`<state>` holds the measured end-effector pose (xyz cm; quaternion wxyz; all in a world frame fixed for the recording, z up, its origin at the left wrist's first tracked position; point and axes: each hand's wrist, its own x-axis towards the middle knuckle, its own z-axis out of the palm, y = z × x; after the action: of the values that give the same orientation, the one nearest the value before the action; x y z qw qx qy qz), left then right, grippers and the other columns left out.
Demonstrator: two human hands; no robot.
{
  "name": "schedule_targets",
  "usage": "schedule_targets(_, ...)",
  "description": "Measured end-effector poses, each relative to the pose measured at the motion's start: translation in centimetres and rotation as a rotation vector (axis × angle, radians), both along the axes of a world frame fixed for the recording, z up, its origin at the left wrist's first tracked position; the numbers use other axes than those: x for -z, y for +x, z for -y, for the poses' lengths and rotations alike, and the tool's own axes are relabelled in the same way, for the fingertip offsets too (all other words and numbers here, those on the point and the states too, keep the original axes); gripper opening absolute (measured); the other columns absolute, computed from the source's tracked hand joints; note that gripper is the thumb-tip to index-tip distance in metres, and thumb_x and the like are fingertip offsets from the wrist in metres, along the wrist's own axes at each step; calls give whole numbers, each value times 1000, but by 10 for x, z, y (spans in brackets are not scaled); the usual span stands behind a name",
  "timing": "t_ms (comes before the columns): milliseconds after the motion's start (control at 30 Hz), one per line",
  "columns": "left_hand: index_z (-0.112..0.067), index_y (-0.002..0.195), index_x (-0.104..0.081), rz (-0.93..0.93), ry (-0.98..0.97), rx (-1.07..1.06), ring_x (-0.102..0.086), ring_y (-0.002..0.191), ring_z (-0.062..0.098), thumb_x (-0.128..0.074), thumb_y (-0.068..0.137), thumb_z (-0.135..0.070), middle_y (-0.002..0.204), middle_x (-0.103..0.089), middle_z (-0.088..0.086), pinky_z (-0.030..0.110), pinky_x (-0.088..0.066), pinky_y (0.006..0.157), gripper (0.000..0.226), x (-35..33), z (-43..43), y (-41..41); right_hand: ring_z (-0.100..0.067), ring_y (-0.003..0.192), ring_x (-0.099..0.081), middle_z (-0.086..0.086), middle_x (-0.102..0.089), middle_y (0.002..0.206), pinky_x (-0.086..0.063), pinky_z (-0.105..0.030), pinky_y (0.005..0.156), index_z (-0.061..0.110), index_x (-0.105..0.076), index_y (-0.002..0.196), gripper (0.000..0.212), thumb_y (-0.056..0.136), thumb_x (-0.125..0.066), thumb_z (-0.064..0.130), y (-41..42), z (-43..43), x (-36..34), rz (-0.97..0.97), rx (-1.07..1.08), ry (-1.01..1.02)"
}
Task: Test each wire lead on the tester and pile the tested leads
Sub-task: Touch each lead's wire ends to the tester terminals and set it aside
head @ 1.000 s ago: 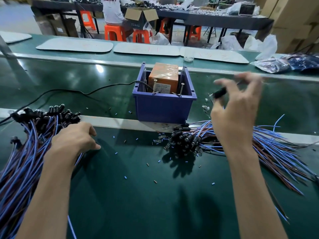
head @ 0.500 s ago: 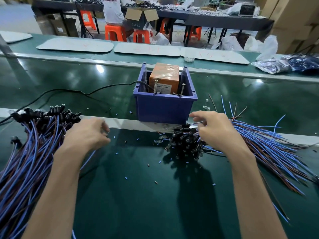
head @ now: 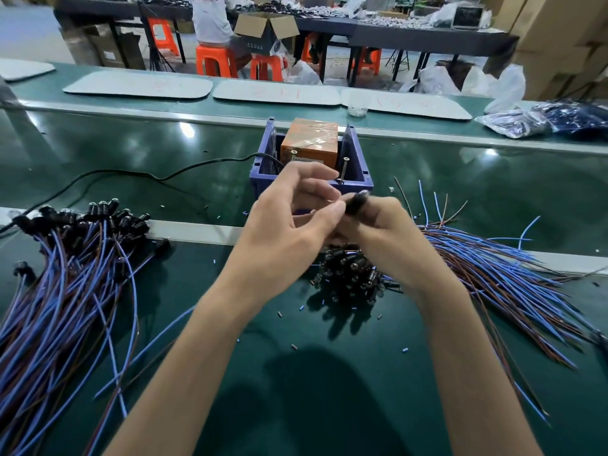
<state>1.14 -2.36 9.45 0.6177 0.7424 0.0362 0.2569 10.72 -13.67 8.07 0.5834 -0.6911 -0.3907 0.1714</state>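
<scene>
On the left of the green table (head: 296, 383) a pile of leads (head: 65, 284) lies fanned out, blue and brown wires with black caps at the far end. A black cable (head: 131, 173) runs across the table to the blue bin (head: 360, 174), which holds the orange tester (head: 309, 139). In front of the bin the left hand (head: 289, 222) is raised with its fingers bent, the tips close to the black cap of one lead (head: 357, 203); motion blur hides whether it grips anything. The right hand (head: 388, 238) holds that lead, fingers curled round it. Beneath and to the right lies the second pile (head: 493, 278), caps toward the middle.
</scene>
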Motion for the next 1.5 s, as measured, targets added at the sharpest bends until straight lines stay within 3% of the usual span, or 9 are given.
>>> schedule_targets(100, -17, 129, -42, -197, -138, 28, -71, 70, 11, -55, 95, -25, 77, -72, -5, 19, -56, 66, 37, 1, -4, 3, -11, 77, -69, 6, -73, 80, -56, -25, 76, 22, -68, 88, 19, 97, -53, 16, 4, 1, -2, -9, 129, 104)
schedule_targets(200, -30, 150, -6, -427, -231, 31, -73, 71, 20, -49, 94, -44, 98, -72, 7, 21, -58, 64, 72, 2, -13, 3, -6, 84, -68, 13, -75, 84, -48, -14, 70, 25, -66, 90, 25, 93, -48, 42, 2, 3, -6, 48, 185, 106)
schedule_targets(300, -29, 151, 10, -367, -308, -116, -73, 77, 17, -48, 96, -43, 120, -60, 7, 24, -58, 68, 81, 3, -21, 6, -8, 84, -68, 5, -74, 75, -50, -18, 79, 17, -64, 87, 32, 98, -41, 38, -1, 3, -9, -11, 210, 182)
schedule_targets(533, -31, 151, 10, 8, -327, -429, -69, 80, 5, -41, 102, -11, 104, -59, -2, 18, -55, 75, 73, 5, -31, 10, -13, 44, -43, 6, -43, 44, -53, -27, 62, 9, -54, 79, 33, 104, -37, 23, 3, 7, -18, -266, 270, 308)
schedule_targets(933, -40, 141, 31, -80, 60, -231, -48, 47, 0, -34, 98, 2, 86, -57, -4, 18, -47, 55, 89, 21, -18, 12, -3, 38, -29, 16, -36, 46, -24, -10, 39, 16, -71, 79, 18, 94, -60, 19, 5, 10, -13, -185, 321, 112)
schedule_targets(1100, -46, 145, 8, -261, 252, 155, -47, 60, -7, -38, 95, 1, 88, -46, -9, 15, -43, 68, 82, 31, -2, 14, 3, 34, -45, 16, -45, 35, -30, -3, 39, 0, -73, 88, 22, 88, -66, 22, -3, 3, -8, -169, 229, -42)
schedule_targets(1167, -46, 123, -18, -272, 262, 174, -49, 71, -10, -40, 94, 0, 92, -44, -14, 21, -40, 80, 59, 32, 2, 13, 2, 35, -45, 13, -52, 40, -31, -3, 40, -5, -71, 89, 22, 89, -65, 17, -5, 2, -8, -247, 180, -21)
schedule_targets(1267, -35, 92, -21, -279, 225, 92, -49, 68, 1, -40, 90, 2, 77, -48, -21, 28, -36, 75, 42, 31, 1, 14, 1, 44, -47, 6, -66, 61, -36, -7, 45, 6, -75, 83, 11, 85, -70, 16, -4, 1, -6, -261, 148, -46)
schedule_targets(1500, -34, 102, -19, -286, 191, 85, -47, 69, 19, -39, 91, 1, 100, -60, 15, 47, -43, 76, 42, 28, 0, 13, -10, 63, -65, -11, -74, 79, -46, -13, 53, 0, -72, 88, 19, 79, -76, 16, -2, -3, -2, -288, 175, -37)
